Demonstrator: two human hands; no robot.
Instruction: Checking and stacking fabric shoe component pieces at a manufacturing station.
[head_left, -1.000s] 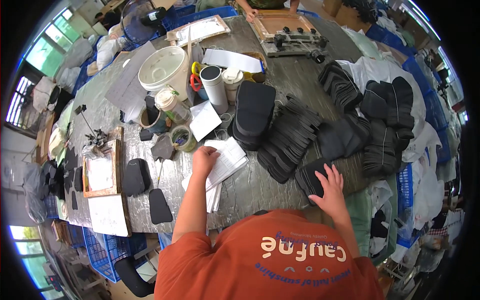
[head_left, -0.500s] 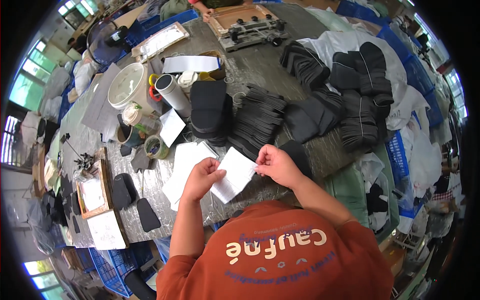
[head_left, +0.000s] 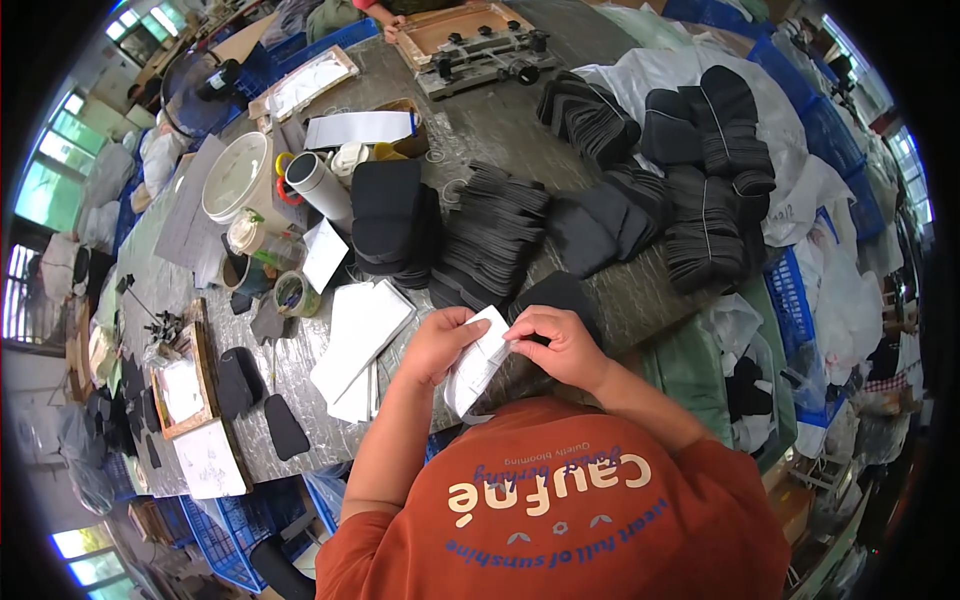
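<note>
A white sheet of paper (head_left: pixel 474 372) with faint marks is held up in front of my chest, bent and turned partly edge-on. My left hand (head_left: pixel 440 345) grips its left side, thumb laid over the top. At the upper right edge, my right hand (head_left: pixel 556 343) pinches the sheet between closed fingertips. A loose pile of white papers (head_left: pixel 362 338) lies on the table left of my left hand. Just beyond my hands is a black sole-shaped pad (head_left: pixel 560 295), with a long row of stacked black pads (head_left: pixel 497 228) behind it.
More black pads stand in tied bundles (head_left: pixel 703 225) at the right. A white bucket (head_left: pixel 235 180), a white cylinder (head_left: pixel 319 186) and a glass jar (head_left: pixel 296 294) crowd the left. A framed screen (head_left: pixel 187 388) lies near the left edge. Another person's hand (head_left: pixel 393 28) touches a clamped wooden frame (head_left: pixel 465 40).
My left hand has moved right with the paper, away from the loose pile. The sheet, flatter before, is now bent and seen more edge-on. My right hand still pinches its edge.
</note>
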